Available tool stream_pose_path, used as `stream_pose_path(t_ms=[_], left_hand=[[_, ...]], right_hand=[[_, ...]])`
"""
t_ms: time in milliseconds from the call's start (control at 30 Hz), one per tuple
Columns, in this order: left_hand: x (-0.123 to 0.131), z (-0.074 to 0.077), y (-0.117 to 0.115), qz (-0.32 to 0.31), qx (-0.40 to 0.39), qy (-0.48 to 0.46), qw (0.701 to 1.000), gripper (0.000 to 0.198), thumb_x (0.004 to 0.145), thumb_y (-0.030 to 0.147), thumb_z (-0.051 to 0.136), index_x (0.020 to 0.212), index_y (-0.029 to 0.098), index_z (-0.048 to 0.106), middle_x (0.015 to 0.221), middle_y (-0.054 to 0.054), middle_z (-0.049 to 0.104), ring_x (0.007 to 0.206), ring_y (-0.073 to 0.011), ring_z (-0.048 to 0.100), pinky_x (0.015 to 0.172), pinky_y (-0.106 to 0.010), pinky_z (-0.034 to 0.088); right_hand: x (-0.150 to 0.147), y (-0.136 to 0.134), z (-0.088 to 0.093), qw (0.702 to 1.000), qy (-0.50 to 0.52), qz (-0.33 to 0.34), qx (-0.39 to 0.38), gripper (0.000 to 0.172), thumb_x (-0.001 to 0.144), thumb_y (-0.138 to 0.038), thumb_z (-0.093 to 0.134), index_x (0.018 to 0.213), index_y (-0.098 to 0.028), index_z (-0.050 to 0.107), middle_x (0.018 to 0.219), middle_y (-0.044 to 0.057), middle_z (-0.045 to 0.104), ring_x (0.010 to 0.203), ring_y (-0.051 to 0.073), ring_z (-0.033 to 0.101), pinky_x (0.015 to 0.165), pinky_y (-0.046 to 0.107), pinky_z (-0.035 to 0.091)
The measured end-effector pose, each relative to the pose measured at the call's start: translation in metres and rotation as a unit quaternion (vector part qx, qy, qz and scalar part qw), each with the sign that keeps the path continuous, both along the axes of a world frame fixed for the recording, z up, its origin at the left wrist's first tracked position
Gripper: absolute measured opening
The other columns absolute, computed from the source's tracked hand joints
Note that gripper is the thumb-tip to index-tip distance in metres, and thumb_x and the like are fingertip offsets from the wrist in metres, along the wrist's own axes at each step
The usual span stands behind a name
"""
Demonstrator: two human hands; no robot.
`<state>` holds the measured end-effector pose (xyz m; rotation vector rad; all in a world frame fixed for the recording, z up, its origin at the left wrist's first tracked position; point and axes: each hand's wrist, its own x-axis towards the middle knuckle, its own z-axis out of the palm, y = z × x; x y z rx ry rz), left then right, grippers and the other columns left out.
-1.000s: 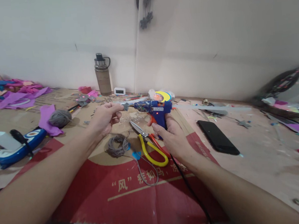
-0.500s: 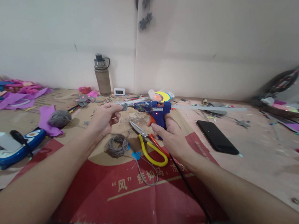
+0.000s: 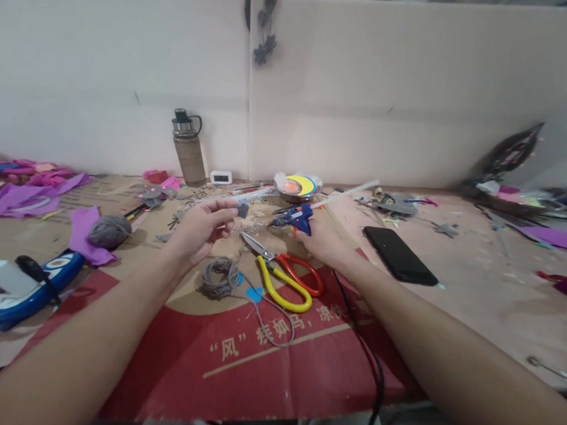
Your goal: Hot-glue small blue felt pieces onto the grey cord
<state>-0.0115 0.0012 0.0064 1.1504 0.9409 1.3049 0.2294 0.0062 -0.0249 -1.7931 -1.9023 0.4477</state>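
My left hand is raised over the cardboard-covered table and pinches a small grey felt piece between thumb and fingers. My right hand is closed round the handle of a blue glue gun, held low and further away from me, its nozzle pointing left and apart from the felt piece. A clear glue stick sticks out of its back. Its black cord runs under my right forearm. Yellow and red scissors and a coil of grey cord lie between my hands.
A black phone lies right of my right hand. A water bottle and a small white clock stand at the wall. A grey yarn ball, purple felt scraps and a blue object lie left; craft litter right.
My right hand has moved the glue gun away from me and lower towards the table, drawing its nozzle back from the felt piece. My left hand kept its pinch. The camera tilted slightly.
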Motion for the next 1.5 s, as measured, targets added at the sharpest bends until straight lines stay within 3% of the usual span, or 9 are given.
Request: stream_pose_path(t_ms=[100, 200, 333, 400, 500, 733, 1000, 1333, 1500], left_hand=[[0.000, -0.002, -0.002, -0.006, 0.057, 0.047, 0.997, 0.013, 0.069, 0.018, 0.075, 0.079, 0.015, 0.067, 0.060, 0.000, 0.058, 0.049, -0.0070, 0.049, 0.045, -0.017, 0.037], [0.002, -0.002, -0.006, 0.020, 0.183, 0.142, 0.973, 0.010, 0.074, 0.025, 0.072, 0.082, 0.018, 0.069, 0.067, 0.000, 0.061, 0.052, -0.0079, 0.049, 0.047, -0.020, 0.039], [0.005, 0.000, -0.013, 0.079, 0.395, 0.261, 0.877, 0.003, 0.077, 0.024, 0.071, 0.078, 0.022, 0.073, 0.086, -0.004, 0.063, 0.076, -0.0134, 0.057, 0.058, -0.023, 0.045], [0.006, 0.000, -0.014, 0.077, 0.452, 0.285, 0.842, 0.005, 0.078, 0.021, 0.069, 0.079, 0.023, 0.075, 0.085, -0.004, 0.063, 0.083, -0.0147, 0.058, 0.066, -0.024, 0.047], [0.006, -0.002, -0.014, 0.051, 0.472, 0.301, 0.827, 0.008, 0.081, 0.020, 0.068, 0.080, 0.023, 0.075, 0.084, -0.004, 0.065, 0.081, -0.0143, 0.059, 0.069, -0.026, 0.048], [0.006, -0.005, -0.011, -0.004, 0.445, 0.286, 0.849, 0.007, 0.080, 0.022, 0.069, 0.076, 0.024, 0.075, 0.083, -0.005, 0.069, 0.078, -0.0150, 0.063, 0.073, -0.029, 0.051], [0.010, -0.011, -0.012, -0.030, 0.270, 0.247, 0.930, 0.006, 0.075, 0.025, 0.072, 0.079, 0.021, 0.073, 0.074, -0.002, 0.068, 0.063, -0.0124, 0.058, 0.057, -0.024, 0.048], [0.021, -0.005, -0.018, -0.055, 0.089, 0.213, 0.972, 0.018, 0.070, 0.035, 0.076, 0.068, 0.018, 0.071, 0.058, -0.003, 0.062, 0.047, -0.0100, 0.050, 0.046, -0.022, 0.042], [0.020, -0.008, -0.015, -0.077, 0.019, 0.160, 0.984, 0.023, 0.068, 0.035, 0.077, 0.061, 0.015, 0.068, 0.060, -0.005, 0.063, 0.048, -0.0096, 0.050, 0.045, -0.020, 0.041]], right_hand=[[0.008, -0.006, 0.011, 0.974, -0.220, -0.035, 0.046, 0.038, 0.088, -0.039, 0.052, 0.098, -0.005, 0.065, 0.103, 0.027, 0.065, 0.099, 0.033, 0.060, 0.080, 0.040, 0.044], [0.008, -0.014, 0.023, 0.967, -0.237, -0.062, 0.069, 0.038, 0.089, -0.042, 0.049, 0.085, -0.008, 0.067, 0.096, 0.025, 0.066, 0.099, 0.034, 0.059, 0.082, 0.042, 0.043], [-0.008, -0.021, 0.024, 0.988, 0.088, 0.099, 0.080, 0.030, 0.091, -0.036, 0.041, 0.079, -0.017, 0.060, 0.083, 0.008, 0.064, 0.079, 0.019, 0.059, 0.073, 0.032, 0.046], [-0.018, -0.025, 0.021, 0.950, 0.271, 0.149, 0.036, 0.026, 0.090, -0.038, 0.043, 0.089, -0.019, 0.060, 0.086, 0.004, 0.062, 0.075, 0.015, 0.057, 0.066, 0.028, 0.046], [-0.029, -0.032, 0.018, 0.907, 0.380, 0.182, 0.012, 0.022, 0.087, -0.036, 0.050, 0.097, -0.020, 0.061, 0.093, 0.002, 0.062, 0.073, 0.011, 0.053, 0.064, 0.024, 0.044], [-0.032, -0.039, 0.019, 0.875, 0.434, 0.212, 0.019, 0.014, 0.083, -0.026, 0.056, 0.094, -0.020, 0.062, 0.084, -0.001, 0.061, 0.069, 0.010, 0.051, 0.062, 0.024, 0.042], [-0.036, -0.039, 0.007, 0.885, 0.388, 0.225, 0.123, 0.012, 0.081, -0.026, 0.061, 0.091, -0.020, 0.064, 0.083, -0.001, 0.063, 0.075, 0.011, 0.056, 0.070, 0.026, 0.045], [-0.041, -0.038, 0.007, 0.857, 0.490, 0.147, -0.060, 0.014, 0.073, -0.031, 0.062, 0.072, -0.018, 0.056, 0.062, -0.005, 0.053, 0.053, 0.007, 0.042, 0.053, 0.022, 0.033], [-0.040, -0.038, 0.006, 0.858, 0.488, 0.146, -0.065, 0.018, 0.072, -0.035, 0.062, 0.072, -0.018, 0.054, 0.060, -0.005, 0.050, 0.053, 0.008, 0.041, 0.052, 0.022, 0.032]])
